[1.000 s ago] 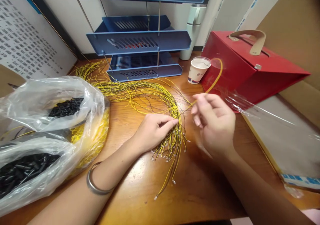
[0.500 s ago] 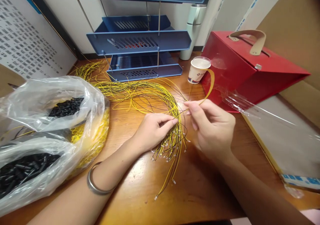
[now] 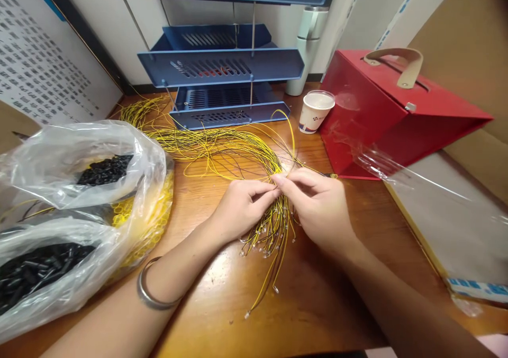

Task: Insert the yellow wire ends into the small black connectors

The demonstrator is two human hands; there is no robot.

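Note:
A long bundle of thin yellow and black wires (image 3: 238, 138) curves across the wooden desk, with small clear tips at its near end. My left hand (image 3: 246, 209) is closed in a pinch over the bundle, thumb and forefinger on a thin wire. Touching it from the right, my right hand (image 3: 323, 204) pinches at the same spot, though its fingertips partly hide what they hold. From behind the right hand a yellow strip (image 3: 292, 135) arcs upward. A dark piece with a yellow end (image 3: 332, 176) shows beyond its knuckles.
Clear plastic bags (image 3: 154, 162) holding small black pieces and yellow rings stand at left. Behind the wires is a blue tiered tray rack (image 3: 222, 69). A paper cup (image 3: 316, 114), a pale flask (image 3: 304, 56) and a red box (image 3: 369, 114) stand at back right.
My right hand has moved left and its fingertips now meet my left hand's. The yellow strip has swung left, away from the cup. The left hand stays in place.

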